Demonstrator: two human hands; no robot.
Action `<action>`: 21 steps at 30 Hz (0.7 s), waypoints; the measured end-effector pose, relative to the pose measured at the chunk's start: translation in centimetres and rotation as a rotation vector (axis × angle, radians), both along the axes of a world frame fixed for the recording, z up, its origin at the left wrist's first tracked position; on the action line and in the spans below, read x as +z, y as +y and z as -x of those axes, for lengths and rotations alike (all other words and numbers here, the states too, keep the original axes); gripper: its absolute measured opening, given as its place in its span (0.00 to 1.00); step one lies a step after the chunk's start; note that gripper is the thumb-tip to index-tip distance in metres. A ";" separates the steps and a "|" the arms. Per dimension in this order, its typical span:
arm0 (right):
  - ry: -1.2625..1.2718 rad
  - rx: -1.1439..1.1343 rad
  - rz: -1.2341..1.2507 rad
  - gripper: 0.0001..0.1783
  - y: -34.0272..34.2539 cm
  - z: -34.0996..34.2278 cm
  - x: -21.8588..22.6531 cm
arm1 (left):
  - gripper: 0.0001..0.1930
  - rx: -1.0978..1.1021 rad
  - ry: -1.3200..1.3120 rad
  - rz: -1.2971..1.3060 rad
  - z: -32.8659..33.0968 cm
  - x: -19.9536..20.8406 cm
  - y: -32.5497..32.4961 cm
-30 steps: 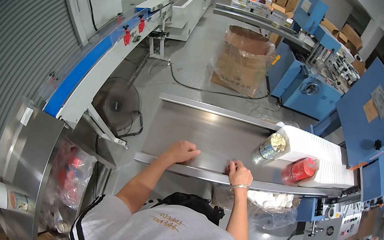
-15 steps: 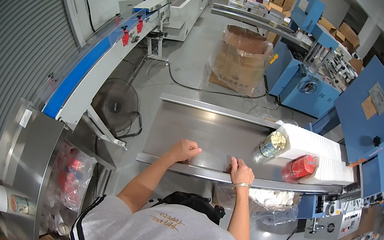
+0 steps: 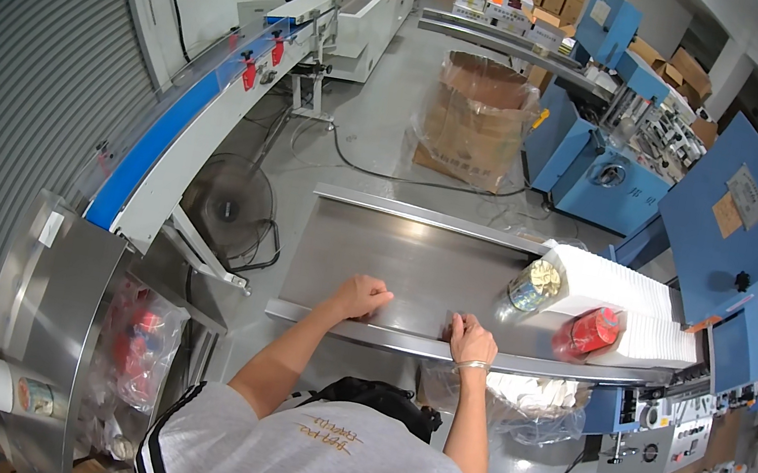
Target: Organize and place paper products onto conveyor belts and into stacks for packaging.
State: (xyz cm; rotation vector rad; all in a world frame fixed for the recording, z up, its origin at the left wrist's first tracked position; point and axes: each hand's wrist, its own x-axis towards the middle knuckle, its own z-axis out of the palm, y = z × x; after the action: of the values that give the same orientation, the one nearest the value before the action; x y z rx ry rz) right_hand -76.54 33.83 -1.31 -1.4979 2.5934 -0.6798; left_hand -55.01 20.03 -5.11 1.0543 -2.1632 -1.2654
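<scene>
A long stainless steel tray (image 3: 377,246) with raised rails lies across in front of me. My left hand (image 3: 361,298) is closed in a loose fist at its near rail, and no object shows in it. Further right, my right hand (image 3: 474,342), with a bracelet at the wrist, rests on the same rail with curled fingers and the thumb up. Right of that hand, a red cylinder (image 3: 592,330) and a gold and green patterned cylinder (image 3: 537,281) lean against two rows of stacked white paper sheets (image 3: 606,287). Neither hand touches them.
Blue machines (image 3: 754,214) stand at the right end of the tray and behind it. On the left runs a conveyor with a blue belt (image 3: 155,139), above a floor fan (image 3: 225,209). A large cardboard box (image 3: 473,122) lined with plastic stands beyond the tray.
Both hands stay at the near rail in nearly the same pose, shifted very slightly left in the picture. The cylinders and white stacks look unchanged.
</scene>
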 end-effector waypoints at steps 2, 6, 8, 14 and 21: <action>-0.004 -0.001 -0.003 0.17 0.0 0.0 0.0 | 0.14 -0.001 0.008 -0.019 0.0 0.2 0.0; -0.001 0.002 0.016 0.17 0.0 0.0 0.0 | 0.14 0.006 -0.018 -0.040 -0.1 0.8 0.3; 0.005 0.004 0.026 0.16 0.0 0.0 -0.1 | 0.13 0.010 -0.014 -0.047 -0.1 1.0 0.3; 0.010 -0.002 0.034 0.17 0.0 0.0 -0.2 | 0.14 0.015 -0.029 -0.037 -0.1 0.8 0.4; -0.001 -0.001 0.038 0.16 0.1 0.0 -0.2 | 0.13 0.007 -0.051 -0.041 -0.1 1.3 0.5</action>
State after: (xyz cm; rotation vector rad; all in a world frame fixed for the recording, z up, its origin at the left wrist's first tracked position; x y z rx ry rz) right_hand -76.50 33.93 -1.53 -1.5071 2.5950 -0.7337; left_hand -54.89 20.55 -3.77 1.1211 -2.1776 -1.2988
